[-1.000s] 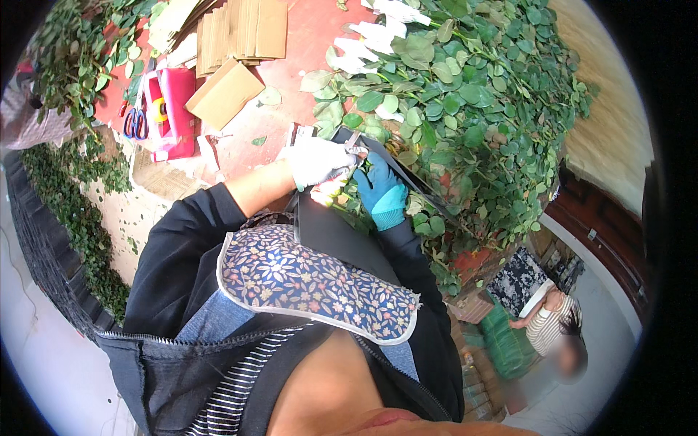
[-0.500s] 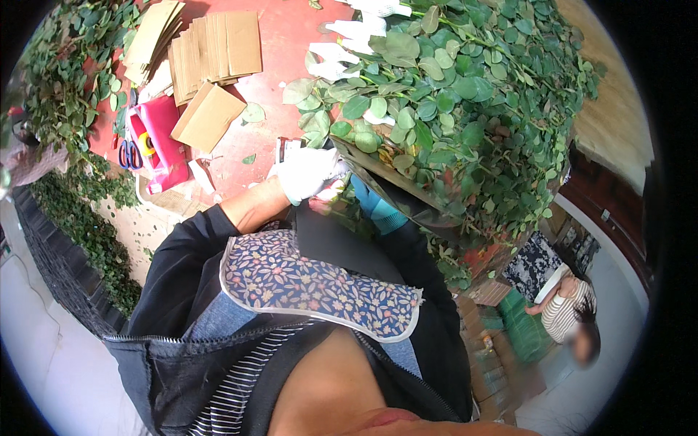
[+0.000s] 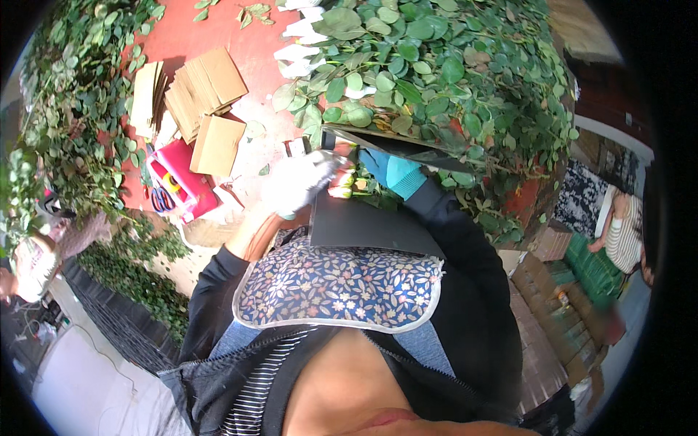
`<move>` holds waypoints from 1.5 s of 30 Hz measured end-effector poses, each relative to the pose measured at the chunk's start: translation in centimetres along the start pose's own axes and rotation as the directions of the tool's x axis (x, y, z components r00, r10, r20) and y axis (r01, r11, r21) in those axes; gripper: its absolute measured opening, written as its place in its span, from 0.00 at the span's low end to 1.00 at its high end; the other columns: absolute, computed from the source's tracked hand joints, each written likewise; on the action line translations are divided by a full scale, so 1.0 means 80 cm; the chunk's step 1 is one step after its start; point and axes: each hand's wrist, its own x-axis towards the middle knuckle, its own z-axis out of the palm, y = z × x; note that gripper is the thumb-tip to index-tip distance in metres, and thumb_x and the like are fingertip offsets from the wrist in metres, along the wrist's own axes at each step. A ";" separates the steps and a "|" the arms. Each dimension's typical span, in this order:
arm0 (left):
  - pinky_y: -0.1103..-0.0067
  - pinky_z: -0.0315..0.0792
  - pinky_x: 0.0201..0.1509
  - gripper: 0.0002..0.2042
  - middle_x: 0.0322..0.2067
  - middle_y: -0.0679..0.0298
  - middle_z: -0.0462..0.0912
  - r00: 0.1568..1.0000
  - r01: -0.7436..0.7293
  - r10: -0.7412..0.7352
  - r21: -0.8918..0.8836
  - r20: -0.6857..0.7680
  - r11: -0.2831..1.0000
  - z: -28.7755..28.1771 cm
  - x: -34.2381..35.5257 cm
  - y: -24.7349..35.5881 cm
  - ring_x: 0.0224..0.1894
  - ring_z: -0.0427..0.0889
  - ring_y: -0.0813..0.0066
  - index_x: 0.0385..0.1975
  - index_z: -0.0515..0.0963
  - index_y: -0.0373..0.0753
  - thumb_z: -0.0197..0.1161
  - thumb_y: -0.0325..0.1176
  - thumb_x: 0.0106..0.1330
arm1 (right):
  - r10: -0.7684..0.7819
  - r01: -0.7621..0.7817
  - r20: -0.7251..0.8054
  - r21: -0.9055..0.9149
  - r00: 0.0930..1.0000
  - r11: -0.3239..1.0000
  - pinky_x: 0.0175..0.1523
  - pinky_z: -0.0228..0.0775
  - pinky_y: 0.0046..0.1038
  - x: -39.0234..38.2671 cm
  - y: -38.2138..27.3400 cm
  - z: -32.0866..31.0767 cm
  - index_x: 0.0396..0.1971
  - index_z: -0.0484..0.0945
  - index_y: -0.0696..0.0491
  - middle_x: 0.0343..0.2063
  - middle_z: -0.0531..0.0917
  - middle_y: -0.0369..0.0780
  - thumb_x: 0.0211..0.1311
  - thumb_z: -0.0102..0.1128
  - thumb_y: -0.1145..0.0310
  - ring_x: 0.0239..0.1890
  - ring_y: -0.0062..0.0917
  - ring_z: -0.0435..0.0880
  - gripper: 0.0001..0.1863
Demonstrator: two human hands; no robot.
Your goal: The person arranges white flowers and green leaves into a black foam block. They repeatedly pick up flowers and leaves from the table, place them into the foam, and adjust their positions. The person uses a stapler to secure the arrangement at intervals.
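A small bunch of roses with pink and yellowish buds lies between the two flaps of a black folded sheet. On the left, my left hand in a white glove is beside the buds and the sheet's left edge; its fingers are blurred. My right hand, in a blue-teal glove, reaches in between the flaps from the right. Its fingers are bent in against the bunch, with the tips partly hidden. The sheet's far flap stands tilted behind both hands. A floral apron is just below the near flap.
Leafy stems with white-wrapped ends are heaped behind and to the right. Cardboard pieces, a pink object and scissors lie on the red table. People are at both sides.
The view has swung, shifting the surroundings. My left hand has drawn down from the far flap toward the near flap, showing more of the buds. The near flap now lies flatter over the apron.
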 end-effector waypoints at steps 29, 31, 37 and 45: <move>0.72 0.77 0.47 0.12 0.42 0.55 0.85 0.972 0.234 -0.223 -0.330 0.072 0.914 0.069 0.048 -0.012 0.42 0.84 0.61 0.46 0.82 0.42 0.63 0.31 0.63 | 0.198 -0.205 0.065 0.150 0.978 0.967 0.45 0.74 0.46 -0.004 0.002 -0.001 0.47 0.80 0.51 0.39 0.83 0.47 0.61 0.59 0.61 0.39 0.45 0.81 0.17; 0.72 0.75 0.50 0.12 0.45 0.55 0.84 0.975 0.222 -0.204 -0.446 0.088 0.867 0.072 0.055 -0.018 0.44 0.83 0.61 0.48 0.82 0.42 0.62 0.32 0.65 | 0.171 -0.183 0.081 0.176 0.982 0.967 0.45 0.73 0.47 -0.006 0.009 0.002 0.55 0.76 0.48 0.41 0.82 0.48 0.61 0.57 0.59 0.40 0.45 0.81 0.21; 0.77 0.73 0.53 0.14 0.47 0.59 0.84 0.969 0.246 -0.207 -0.534 0.132 0.809 0.028 0.038 -0.038 0.46 0.82 0.69 0.53 0.79 0.39 0.60 0.29 0.67 | 0.158 -0.289 0.290 0.492 0.944 0.821 0.44 0.76 0.40 -0.013 0.036 -0.019 0.56 0.75 0.47 0.41 0.83 0.49 0.62 0.54 0.66 0.37 0.43 0.83 0.21; 0.76 0.70 0.27 0.08 0.23 0.59 0.79 0.862 -0.400 0.258 -0.274 -0.437 0.874 -0.215 0.015 0.091 0.26 0.78 0.68 0.28 0.78 0.32 0.58 0.22 0.47 | 0.377 -0.563 0.419 0.654 0.826 0.506 0.50 0.73 0.25 -0.049 0.056 -0.105 0.57 0.75 0.55 0.44 0.83 0.37 0.67 0.57 0.68 0.43 0.18 0.80 0.20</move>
